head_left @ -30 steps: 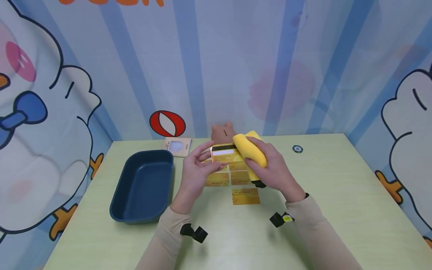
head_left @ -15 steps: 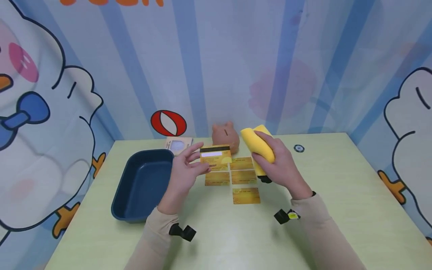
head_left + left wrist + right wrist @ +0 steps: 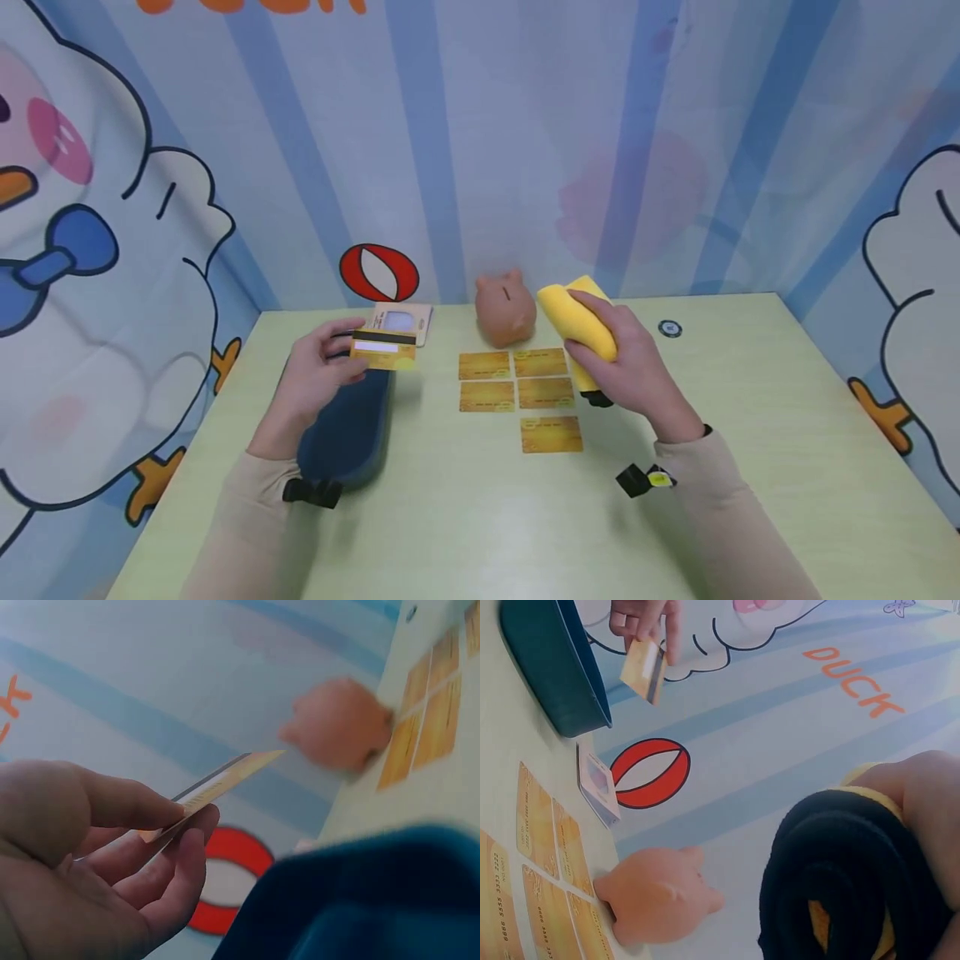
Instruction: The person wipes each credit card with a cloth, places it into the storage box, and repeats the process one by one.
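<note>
My left hand pinches a gold bank card between thumb and fingers, its magnetic-stripe side towards the head camera. The card is held above the table, beside the far right part of the dark blue basin, which my hand and forearm partly cover. In the left wrist view the card appears almost edge-on. My right hand grips a folded yellow cloth above the table. The right wrist view shows its dark, rolled end. Several gold bank cards lie on the table near the middle.
A pink piggy bank stands behind the laid-out cards. Left of it, a flat beige packet with a pale window lies near the table's back edge. A dark round chip lies at the back right. A printed curtain hangs behind.
My left hand has carried the bank card left, from near the cloth to over the basin's side. My right hand has moved slightly right with the cloth, uncovering the cards and piggy bank.
</note>
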A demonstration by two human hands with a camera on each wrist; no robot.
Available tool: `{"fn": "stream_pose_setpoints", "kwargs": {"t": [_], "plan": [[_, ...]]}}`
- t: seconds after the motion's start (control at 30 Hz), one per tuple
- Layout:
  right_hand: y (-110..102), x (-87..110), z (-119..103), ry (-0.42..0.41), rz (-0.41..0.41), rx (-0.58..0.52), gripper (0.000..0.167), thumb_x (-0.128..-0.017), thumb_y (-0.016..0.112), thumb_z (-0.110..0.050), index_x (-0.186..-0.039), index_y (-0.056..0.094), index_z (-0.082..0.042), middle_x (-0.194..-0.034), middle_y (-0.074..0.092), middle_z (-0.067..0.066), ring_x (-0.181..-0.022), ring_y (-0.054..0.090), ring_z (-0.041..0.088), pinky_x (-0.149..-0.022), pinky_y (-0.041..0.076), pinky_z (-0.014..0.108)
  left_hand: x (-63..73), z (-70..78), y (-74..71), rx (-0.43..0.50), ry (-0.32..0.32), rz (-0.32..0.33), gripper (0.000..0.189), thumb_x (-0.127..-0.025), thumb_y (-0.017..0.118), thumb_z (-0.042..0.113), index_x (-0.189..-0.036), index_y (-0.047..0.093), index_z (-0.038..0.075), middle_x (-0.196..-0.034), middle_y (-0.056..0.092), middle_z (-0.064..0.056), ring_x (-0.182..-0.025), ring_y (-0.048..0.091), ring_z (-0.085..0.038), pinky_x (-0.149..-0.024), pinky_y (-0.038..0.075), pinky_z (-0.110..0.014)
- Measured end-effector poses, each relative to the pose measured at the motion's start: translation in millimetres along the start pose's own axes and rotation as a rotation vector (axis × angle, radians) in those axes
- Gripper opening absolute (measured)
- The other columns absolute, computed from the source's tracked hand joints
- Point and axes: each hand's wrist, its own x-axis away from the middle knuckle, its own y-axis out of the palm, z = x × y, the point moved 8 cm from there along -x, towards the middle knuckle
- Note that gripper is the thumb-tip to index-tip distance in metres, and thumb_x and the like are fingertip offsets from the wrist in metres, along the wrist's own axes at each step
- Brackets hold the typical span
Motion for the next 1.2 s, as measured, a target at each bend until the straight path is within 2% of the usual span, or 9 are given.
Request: {"fn": "stream_pose_setpoints", "kwargs": {"t": [0.17,0.37,0.53,0.73,0.9,1.07,1.2], "plan": [[0.2,0.4,2.3,0.018,-0.026,-0.023,0.062,-0.102,0.068,-0.023,-0.159,0.046,-0.028,-0.127,0.055,0.017,-0.093,0.053,0.03,-0.075,0.051,0.043,-4.7,-18.4,-30.5,-0.077,-0.022,0.018,0.059,-0.099,0.063,-0.003,-0.155,0.044,-0.001,-0.139,0.062,-0.031,-0.097,0.069,-0.007,-0.08,0.062,-0.025],[1.5,1.2,4.8,0.025,-0.048,-0.039,0.063,-0.102,0.069,-0.025,-0.16,0.045,-0.03,-0.128,0.055,0.016,-0.093,0.053,0.03,-0.074,0.052,0.043,-9.4,-39.8,-42.9,-0.146,-0.04,-0.003,0.06,-0.098,0.064,-0.007,-0.154,0.042,-0.007,-0.132,0.063,-0.036,-0.097,0.07,-0.014,-0.08,0.063,-0.027],[0.3,1.0,3.2,0.03,-0.054,-0.043,0.063,-0.101,0.069,-0.025,-0.159,0.045,-0.03,-0.13,0.054,0.016,-0.095,0.054,0.03,-0.075,0.052,0.043,-10.1,-50.8,-41.7,-0.204,-0.081,-0.012,0.057,-0.096,0.065,-0.011,-0.15,0.044,-0.012,-0.121,0.063,-0.036,-0.093,0.07,-0.02,-0.079,0.064,-0.029],[0.0,1.8,0.0,0.02,-0.055,-0.054,0.063,-0.101,0.07,-0.023,-0.159,0.046,-0.029,-0.131,0.054,0.016,-0.096,0.053,0.03,-0.076,0.052,0.043,-15.5,-63.6,-38.0,-0.272,-0.179,0.006,0.054,-0.093,0.065,-0.012,-0.145,0.049,-0.013,-0.124,0.061,-0.035,-0.097,0.071,-0.032,-0.077,0.065,-0.031],[-0.4,2.1,-1.4,0.004,-0.051,-0.047,0.063,-0.101,0.07,-0.022,-0.159,0.047,-0.029,-0.13,0.055,0.016,-0.096,0.053,0.03,-0.076,0.052,0.044,-19.9,-68.8,-35.8,-0.292,-0.231,-0.003,0.05,-0.093,0.064,-0.013,-0.141,0.052,-0.016,-0.124,0.059,-0.036,-0.101,0.07,-0.037,-0.078,0.065,-0.031],[0.1,1.4,-2.5,-0.01,-0.05,-0.045,0.064,-0.1,0.071,-0.022,-0.159,0.047,-0.03,-0.132,0.055,0.015,-0.096,0.053,0.03,-0.076,0.053,0.044,-22.4,-70.3,-29.2,-0.385,-0.251,-0.091,0.049,-0.091,0.065,-0.01,-0.138,0.052,-0.021,-0.131,0.056,-0.04,-0.104,0.068,-0.038,-0.08,0.064,-0.033],[0.6,2.1,-2.8,-0.007,-0.055,-0.053,0.064,-0.1,0.071,-0.022,-0.159,0.047,-0.03,-0.133,0.054,0.015,-0.096,0.053,0.03,-0.076,0.053,0.044,-22.9,-70.0,-21.5,-0.446,-0.277,-0.169,0.052,-0.094,0.067,-0.005,-0.139,0.049,-0.023,-0.135,0.054,-0.041,-0.108,0.069,-0.038,-0.085,0.064,-0.038]]}}
